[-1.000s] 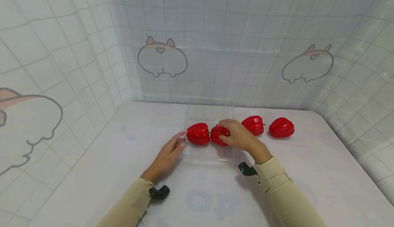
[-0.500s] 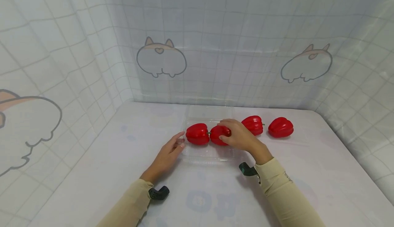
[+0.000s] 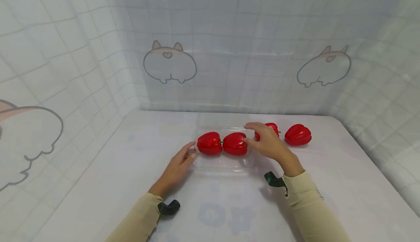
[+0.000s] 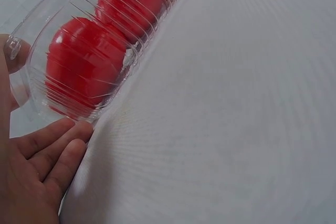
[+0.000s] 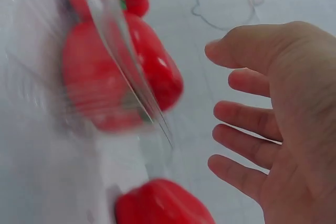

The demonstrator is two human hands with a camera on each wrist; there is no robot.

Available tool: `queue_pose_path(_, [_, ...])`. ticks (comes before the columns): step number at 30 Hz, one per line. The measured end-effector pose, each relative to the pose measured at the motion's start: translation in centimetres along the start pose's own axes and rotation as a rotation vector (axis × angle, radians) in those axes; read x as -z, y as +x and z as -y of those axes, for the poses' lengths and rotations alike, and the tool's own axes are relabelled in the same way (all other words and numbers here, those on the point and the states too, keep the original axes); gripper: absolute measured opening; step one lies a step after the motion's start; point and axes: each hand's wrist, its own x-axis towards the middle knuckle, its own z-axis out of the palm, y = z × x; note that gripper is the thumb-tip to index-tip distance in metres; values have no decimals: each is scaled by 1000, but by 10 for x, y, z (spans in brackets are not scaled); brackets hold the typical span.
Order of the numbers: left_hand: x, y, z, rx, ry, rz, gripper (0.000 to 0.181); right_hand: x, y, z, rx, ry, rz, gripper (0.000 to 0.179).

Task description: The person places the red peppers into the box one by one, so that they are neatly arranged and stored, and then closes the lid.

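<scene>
Right, two glossy red bell peppers lie on their sides in a clear plastic box, end to end: the left pepper (image 3: 209, 143) near my left hand (image 3: 177, 168), the right pepper (image 3: 234, 143) toward the other end, with a short green stem between them. The clear plastic box (image 3: 226, 162) sits on the white table, and its see-through lid (image 3: 223, 119) lies behind the base, toward the back wall.

My right hand (image 3: 269, 142) is free, gripping nothing, its thumb and fingers spread apart; the right wrist view shows a gap between my fingertips and that nearer pepper. Over on the left, my other hand clasps nothing either: the fingers lie relaxed against the box's left end, thumb toward me.

Beyond my right hand, partly hidden by it, rests a third red pepper (image 3: 274, 126), its green stem pointing right. Just beside it, farther right, sits a fourth red pepper (image 3: 298, 135), and both of these are outside the box, on the white table (image 3: 105, 176).

Out at my wrists, beige sleeves (image 3: 311, 205), each with a small dark device (image 3: 168, 207). All around, pale grid-patterned sheeting (image 3: 223, 52) covers the walls, printed with round, eared animal drawings (image 3: 170, 65).
</scene>
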Motion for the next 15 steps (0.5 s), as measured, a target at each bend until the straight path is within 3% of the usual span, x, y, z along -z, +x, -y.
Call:
queue_pose_path(8, [1, -2, 1, -11, -7, 4, 50, 21, -11, -29, -62, -71, -109, 47])
queue_pose_path(15, [2, -3, -2, 0, 8, 3, 51, 45, -26, -49, -147, -119, -154, 47])
